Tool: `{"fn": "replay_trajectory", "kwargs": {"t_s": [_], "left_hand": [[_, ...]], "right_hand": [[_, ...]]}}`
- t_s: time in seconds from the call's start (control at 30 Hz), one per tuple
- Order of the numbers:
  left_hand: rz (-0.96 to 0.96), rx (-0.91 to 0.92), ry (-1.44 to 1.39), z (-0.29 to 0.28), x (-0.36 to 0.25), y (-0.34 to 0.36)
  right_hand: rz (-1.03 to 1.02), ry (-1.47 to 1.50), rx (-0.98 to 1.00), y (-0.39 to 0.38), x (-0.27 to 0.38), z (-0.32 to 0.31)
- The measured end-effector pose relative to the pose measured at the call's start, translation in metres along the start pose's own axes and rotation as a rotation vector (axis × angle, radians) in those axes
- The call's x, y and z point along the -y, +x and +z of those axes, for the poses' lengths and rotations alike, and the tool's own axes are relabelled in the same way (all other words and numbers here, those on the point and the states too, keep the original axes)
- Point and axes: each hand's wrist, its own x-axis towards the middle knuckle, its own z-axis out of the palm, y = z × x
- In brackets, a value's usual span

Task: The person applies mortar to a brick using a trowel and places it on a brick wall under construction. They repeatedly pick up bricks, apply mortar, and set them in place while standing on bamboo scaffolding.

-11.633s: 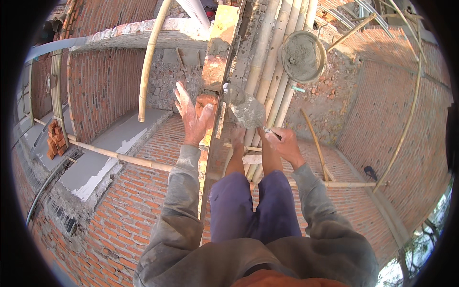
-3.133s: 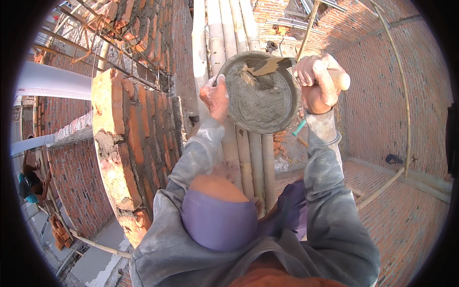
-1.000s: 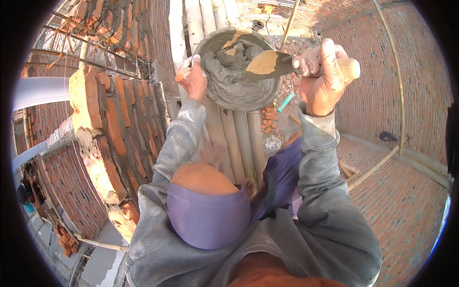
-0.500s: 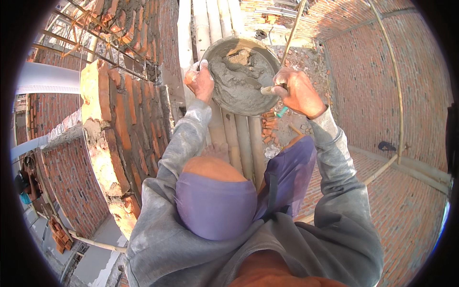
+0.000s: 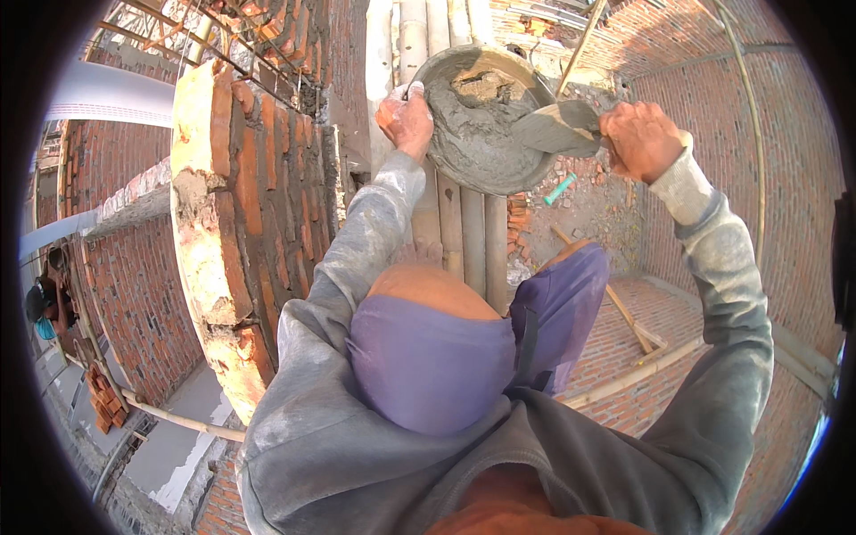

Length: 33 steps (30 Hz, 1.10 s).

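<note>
Working posture at a mortar basin, seen from above; 2 bare hands serve as the grips. The left grip [image 5: 407,123] is closed on the near-left edge of the basin [image 5: 528,71], its thumb at the rim, presumably to steady the vessel against the push of the tool. The right grip [image 5: 640,141] is a fist wrapped around the handle end of the trowel [image 5: 560,127]; the handle itself is mostly hidden by the fingers. The blade extends leftward from this grip, across the basin's right rim and over the wet mortar [image 5: 468,134]; whether its tip touches the surface cannot be told. The basin thus lies between the 2 grips, which probably lets 1 brace while the other works. Beneath it, the bamboo poles [image 5: 473,232] run forward below both grips and appear to carry its weight, though contact is hidden. To the left of the left grip rises the brick wall [image 5: 209,196], well apart from it but apparently within easy reach of the mortar. Below and left of the right grip lies a turquoise object [image 5: 560,189], beyond the poles and untouched.
</note>
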Motion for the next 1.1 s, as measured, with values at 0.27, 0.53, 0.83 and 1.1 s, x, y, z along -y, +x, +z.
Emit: {"fn": "replay_trajectory", "kwargs": {"t_s": [0.27, 0.53, 0.83, 1.1], "left_hand": [[-0.057, -0.002, -0.220, 0.001, -0.003, -0.005], [-0.060, -0.015, -0.155, -0.004, -0.002, -0.002], [-0.037, 0.016, -0.114, -0.001, 0.006, 0.001], [-0.109, 0.034, 0.039, -0.005, -0.006, -0.003]], "right_hand": [[0.019, 0.693, 0.081, 0.056, 0.041, 0.113], [0.139, 0.830, -0.168, 0.059, 0.092, 0.125], [0.014, 1.031, -0.336, 0.033, 0.050, 0.161], [0.094, 1.121, -0.199, 0.015, 0.046, 0.134]]}}
